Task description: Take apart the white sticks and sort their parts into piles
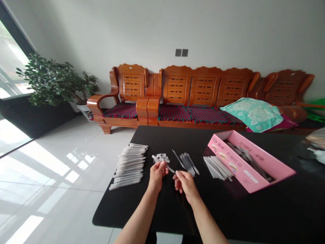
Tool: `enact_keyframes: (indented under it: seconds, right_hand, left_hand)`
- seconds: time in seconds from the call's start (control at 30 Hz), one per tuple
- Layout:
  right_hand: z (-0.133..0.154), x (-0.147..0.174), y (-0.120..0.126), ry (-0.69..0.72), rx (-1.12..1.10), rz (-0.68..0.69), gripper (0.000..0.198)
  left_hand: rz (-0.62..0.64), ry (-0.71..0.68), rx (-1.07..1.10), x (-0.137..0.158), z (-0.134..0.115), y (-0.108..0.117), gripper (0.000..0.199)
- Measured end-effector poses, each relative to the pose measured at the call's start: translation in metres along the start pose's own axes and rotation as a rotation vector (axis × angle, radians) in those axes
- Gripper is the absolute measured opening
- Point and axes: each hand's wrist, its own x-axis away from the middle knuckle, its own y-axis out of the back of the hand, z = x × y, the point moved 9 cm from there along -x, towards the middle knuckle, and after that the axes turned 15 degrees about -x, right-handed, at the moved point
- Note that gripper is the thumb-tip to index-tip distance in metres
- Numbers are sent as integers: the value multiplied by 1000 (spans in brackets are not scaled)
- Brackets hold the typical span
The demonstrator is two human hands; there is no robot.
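Note:
A slim whitish pen (171, 169) slants between my two hands above the black table. My left hand (156, 174) pinches its middle, and the fingertips of my right hand (186, 184) close on its lower right end. Just behind my left hand lies a small pile of short white pen caps (164, 158). Thin dark pen refills (188, 164) lie side by side beyond my right hand. To the left is a long row of pale pens (130, 166). Farther right rests a group of pale, empty-looking pen barrels (217, 167).
An open pink box (238, 166) with more grey sticks in it stands on the right of the black table (254, 217). Behind are a wooden sofa (203, 88) and a turquoise cushion (255, 113). A potted plant (54, 81) is at the left.

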Motion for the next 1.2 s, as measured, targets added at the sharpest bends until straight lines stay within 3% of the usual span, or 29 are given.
enact_keyframes:
  seconds: [0.17,0.33,0.5,0.7,0.83,1.0,1.1,1.2]
  right_hand:
    - [8,-1,4,71,-19,-27,43]
    - [2,-1,1,-22,2,-9,51]
    - [6,0,2,41,6,-14,41]
    - [-1,0,-1,-26,41,4,50]
    - [5,1,1,43,66,-18,38]
    - [21,2,28,159,185,-129,31]
    - [32,1,45,264,367,-219,27]
    - [34,1,44,329,626,-248,16]
  left_hand:
    - [-2,2,-1,0,1,1,41]
    - [-2,-8,-3,0,1,0,40]
    - [12,-7,-17,0,2,-1,40]
    - [-7,-13,-12,0,2,0,41]
    - [-22,-10,-19,-2,3,4,41]
    - [-182,-44,38,-9,-9,28,45]
    - [-185,-54,44,-11,-14,33,47]
    - [-179,-45,61,-10,-11,32,47]
